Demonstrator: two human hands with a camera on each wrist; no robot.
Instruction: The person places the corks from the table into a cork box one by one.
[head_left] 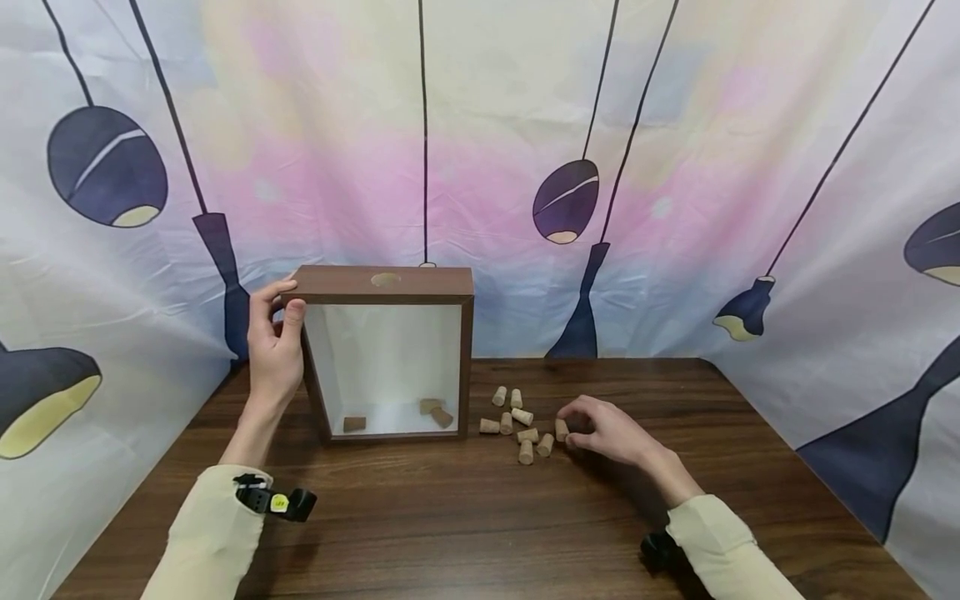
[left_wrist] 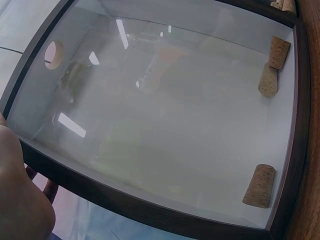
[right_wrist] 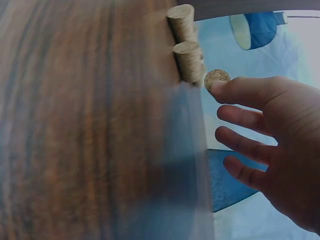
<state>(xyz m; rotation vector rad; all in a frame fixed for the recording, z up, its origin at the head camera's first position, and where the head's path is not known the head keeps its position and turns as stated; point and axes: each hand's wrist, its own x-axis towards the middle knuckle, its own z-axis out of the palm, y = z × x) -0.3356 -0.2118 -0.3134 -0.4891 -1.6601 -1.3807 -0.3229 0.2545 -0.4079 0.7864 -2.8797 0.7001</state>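
A brown-framed shadow box (head_left: 386, 287) with a clear front and an oval hole in its top edge stands upright on the table. My left hand (head_left: 276, 346) grips its upper left corner, thumb in front and fingers behind. Inside, at the bottom, lie a cork (left_wrist: 259, 186) on one side and two more corks (left_wrist: 268, 80) together near the other. To the right of the box, my right hand (head_left: 611, 429) pinches a cork (head_left: 561, 430) between thumb and fingertips; the right wrist view shows the end of this cork (right_wrist: 216, 80) at the thumb tip.
Several loose corks (head_left: 522, 416) lie scattered between the box and my right hand, some standing and some on their sides. The dark wood table (head_left: 450, 517) ends at a printed cloth backdrop (head_left: 502, 317) behind, with more cloth along both sides.
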